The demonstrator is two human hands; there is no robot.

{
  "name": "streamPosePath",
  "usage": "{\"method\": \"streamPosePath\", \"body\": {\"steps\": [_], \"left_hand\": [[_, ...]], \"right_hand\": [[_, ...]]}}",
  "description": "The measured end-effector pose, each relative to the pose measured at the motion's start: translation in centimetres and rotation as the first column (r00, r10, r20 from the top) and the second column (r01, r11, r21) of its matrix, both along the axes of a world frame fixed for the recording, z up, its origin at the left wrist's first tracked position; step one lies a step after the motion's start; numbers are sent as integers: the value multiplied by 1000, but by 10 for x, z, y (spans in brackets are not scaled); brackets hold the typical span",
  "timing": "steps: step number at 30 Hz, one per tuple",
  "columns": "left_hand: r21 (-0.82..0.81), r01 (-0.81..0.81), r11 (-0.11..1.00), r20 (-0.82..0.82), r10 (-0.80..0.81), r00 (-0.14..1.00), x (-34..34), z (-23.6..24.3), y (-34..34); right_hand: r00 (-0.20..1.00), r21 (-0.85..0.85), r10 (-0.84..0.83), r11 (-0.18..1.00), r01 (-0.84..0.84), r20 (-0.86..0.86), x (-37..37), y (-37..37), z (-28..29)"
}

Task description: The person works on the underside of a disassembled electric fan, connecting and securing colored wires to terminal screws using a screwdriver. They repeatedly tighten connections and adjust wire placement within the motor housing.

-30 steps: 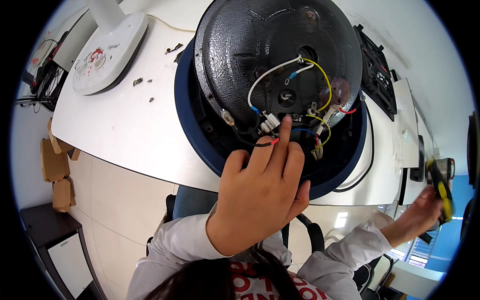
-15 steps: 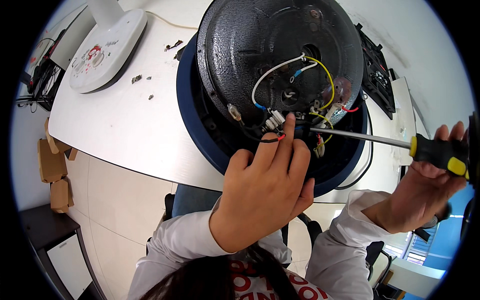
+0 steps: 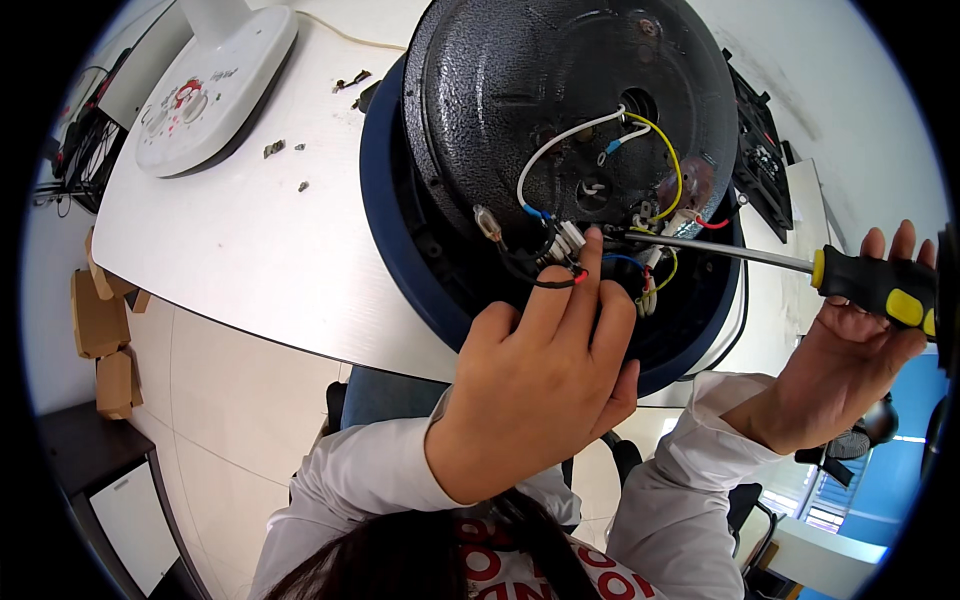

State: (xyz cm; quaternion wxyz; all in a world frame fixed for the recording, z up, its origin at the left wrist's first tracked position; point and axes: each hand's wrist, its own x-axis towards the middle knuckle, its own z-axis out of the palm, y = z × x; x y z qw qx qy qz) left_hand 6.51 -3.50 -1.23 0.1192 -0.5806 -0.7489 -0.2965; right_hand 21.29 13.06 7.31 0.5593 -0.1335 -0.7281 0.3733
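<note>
As the screwdriver (image 3: 820,270) nears the left hand (image 3: 540,385), hands stay apart

Right hand (image 3: 843,362) grips the handle; shaft, clear of the black housing (image 3: 560,90) a second ago, now ends just beside left fingertips. Left grip at white connector (image 3: 571,236): cannot tell.

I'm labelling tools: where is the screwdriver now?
In the head view, the screwdriver is at the right, its handle in the right hand and its tip by the lower edge of the black plate, near the left hand.
</note>
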Motion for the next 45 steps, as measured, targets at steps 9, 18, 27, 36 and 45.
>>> {"method": "streamPosePath", "body": {"steps": [9, 18, 27, 36, 45], "left_hand": [[-17, -4, 1000, 1, 4, 1000, 0, 0, -1], [-10, -13, 1000, -8, 13, 1000, 0, -1, -1], [-4, -11, 1000, -9, 11, 1000, 0, -1, -1], [8, -9, 1000, -5, 9, 1000, 0, -2, 0], [30, -14, 999, -7, 14, 1000, -1, -2, 0]], "right_hand": [[1000, 12, -8, 1000, 8, 5, 2, 3, -2], [998, -10, 60, 998, -60, 6, 7, 7, -1], [998, -16, 28, 999, -29, -47, 1, 3, -2], [999, -13, -28, 1000, 28, -35, -3, 1, -2], [997, 0, 25, 1000, -25, -71, -4, -1, 3]]}}
